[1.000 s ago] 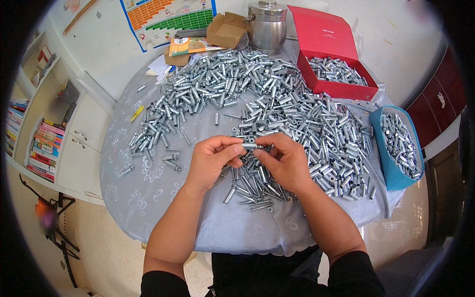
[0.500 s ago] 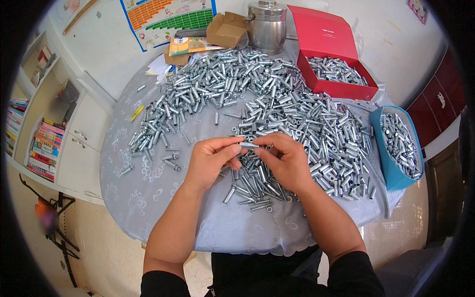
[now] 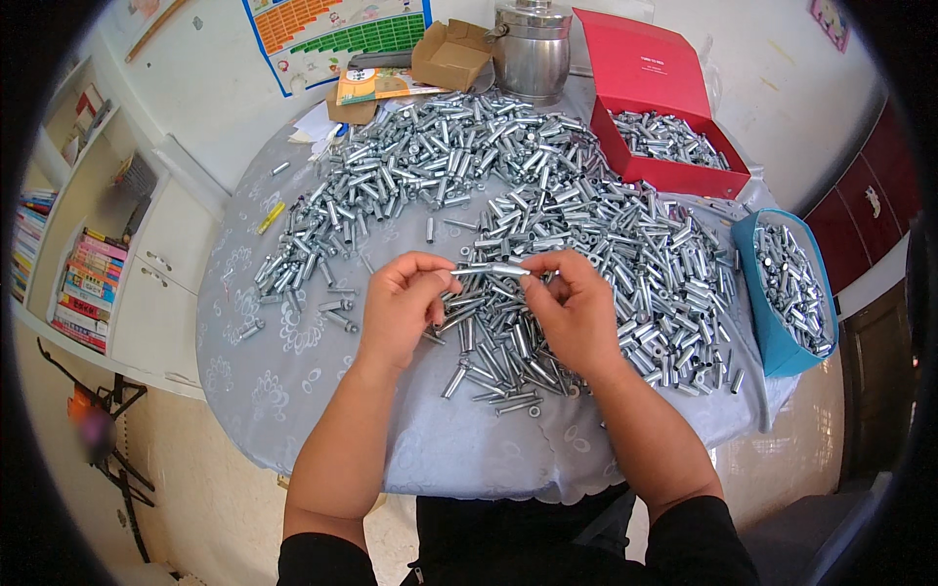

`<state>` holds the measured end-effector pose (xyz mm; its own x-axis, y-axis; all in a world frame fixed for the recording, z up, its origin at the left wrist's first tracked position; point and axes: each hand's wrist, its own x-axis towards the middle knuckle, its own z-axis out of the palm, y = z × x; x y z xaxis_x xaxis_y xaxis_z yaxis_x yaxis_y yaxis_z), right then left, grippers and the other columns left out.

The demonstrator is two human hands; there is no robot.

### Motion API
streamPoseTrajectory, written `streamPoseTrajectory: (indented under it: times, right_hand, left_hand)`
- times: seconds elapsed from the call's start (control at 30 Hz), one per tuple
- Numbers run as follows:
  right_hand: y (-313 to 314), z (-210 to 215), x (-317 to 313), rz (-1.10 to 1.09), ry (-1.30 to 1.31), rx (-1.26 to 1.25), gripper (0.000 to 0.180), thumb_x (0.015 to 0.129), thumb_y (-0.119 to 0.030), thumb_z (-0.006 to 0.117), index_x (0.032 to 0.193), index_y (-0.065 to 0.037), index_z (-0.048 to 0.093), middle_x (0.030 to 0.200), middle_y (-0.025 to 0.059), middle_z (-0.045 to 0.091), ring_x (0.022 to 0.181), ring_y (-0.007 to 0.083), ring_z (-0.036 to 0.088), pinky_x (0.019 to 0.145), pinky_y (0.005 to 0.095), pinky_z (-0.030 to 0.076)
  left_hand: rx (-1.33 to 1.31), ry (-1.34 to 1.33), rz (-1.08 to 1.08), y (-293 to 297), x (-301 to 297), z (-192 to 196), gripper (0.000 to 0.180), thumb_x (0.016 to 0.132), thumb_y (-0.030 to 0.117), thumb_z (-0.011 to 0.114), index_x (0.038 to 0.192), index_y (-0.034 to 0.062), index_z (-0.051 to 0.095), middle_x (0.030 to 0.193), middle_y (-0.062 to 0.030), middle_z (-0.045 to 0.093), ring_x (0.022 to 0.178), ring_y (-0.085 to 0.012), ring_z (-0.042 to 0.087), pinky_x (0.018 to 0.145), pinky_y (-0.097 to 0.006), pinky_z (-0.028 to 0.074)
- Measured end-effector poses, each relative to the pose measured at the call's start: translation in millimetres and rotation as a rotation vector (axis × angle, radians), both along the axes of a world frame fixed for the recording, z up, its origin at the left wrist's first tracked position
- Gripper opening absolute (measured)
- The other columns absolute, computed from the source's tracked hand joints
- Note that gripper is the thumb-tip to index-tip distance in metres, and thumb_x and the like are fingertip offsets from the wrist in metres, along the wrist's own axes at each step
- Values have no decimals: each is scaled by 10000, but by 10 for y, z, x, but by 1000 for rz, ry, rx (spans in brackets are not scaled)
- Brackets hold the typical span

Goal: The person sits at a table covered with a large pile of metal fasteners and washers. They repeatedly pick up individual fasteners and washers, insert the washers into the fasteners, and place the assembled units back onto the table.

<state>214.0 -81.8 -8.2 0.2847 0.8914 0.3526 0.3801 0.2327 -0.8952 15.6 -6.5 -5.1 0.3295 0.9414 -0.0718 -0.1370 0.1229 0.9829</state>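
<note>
Between my two hands, a thin silvery bolt (image 3: 473,270) and a thicker metal sleeve (image 3: 507,270) lie in one line, level above the pile. I cannot tell how far one sits inside the other. My left hand (image 3: 403,305) pinches the bolt's end between thumb and forefinger. At the opposite end, the fingertips of my right hand (image 3: 575,305) close on the sleeve. Below and behind both hands spreads a large heap of loose metal sleeves and bolts (image 3: 547,220) on a round table.
A grey patterned tablecloth (image 3: 278,391) covers the table. An open red box (image 3: 674,176) and a blue-green container (image 3: 757,293), both holding metal pieces, stand at the right. At the back are a steel pot (image 3: 532,54) and a small cardboard box (image 3: 449,57). A yellow pen (image 3: 272,218) lies at left.
My hands have drawn apart sideways and risen slightly away from me. A longer stretch of metal now shows between the fingertips.
</note>
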Motion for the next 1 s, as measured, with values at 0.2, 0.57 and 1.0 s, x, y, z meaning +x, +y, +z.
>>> streamPoseTrajectory:
  times: [0.2, 0.57, 1.0]
  right_hand:
    - [36, -20, 65, -108, 60, 81, 235, 849, -4, 670, 1082, -31, 660, 967, 60, 611, 519, 65, 468, 520, 223, 402]
    - [45, -36, 56, -123, 15, 103, 251, 851, -8, 655, 1101, -36, 659, 960, 60, 622, 501, 78, 449, 528, 239, 400]
    - [18, -86, 14, 18, 50, 25, 137, 911, -117, 683, 1000, -19, 715, 837, 86, 660, 571, 125, 543, 556, 262, 442]
  left_hand:
    - [603, 417, 212, 88, -82, -105, 54, 817, 81, 699, 857, 50, 719, 735, 15, 635, 547, -52, 495, 487, -236, 367]
    - [722, 1179, -778, -210, -257, 318, 266, 656, 335, 799, 687, 100, 680, 694, -58, 652, 637, -263, 635, 565, -387, 467]
    - [440, 479, -284, -115, -77, 155, 150, 868, 97, 712, 998, 26, 684, 792, -4, 670, 651, -64, 587, 582, -237, 469]
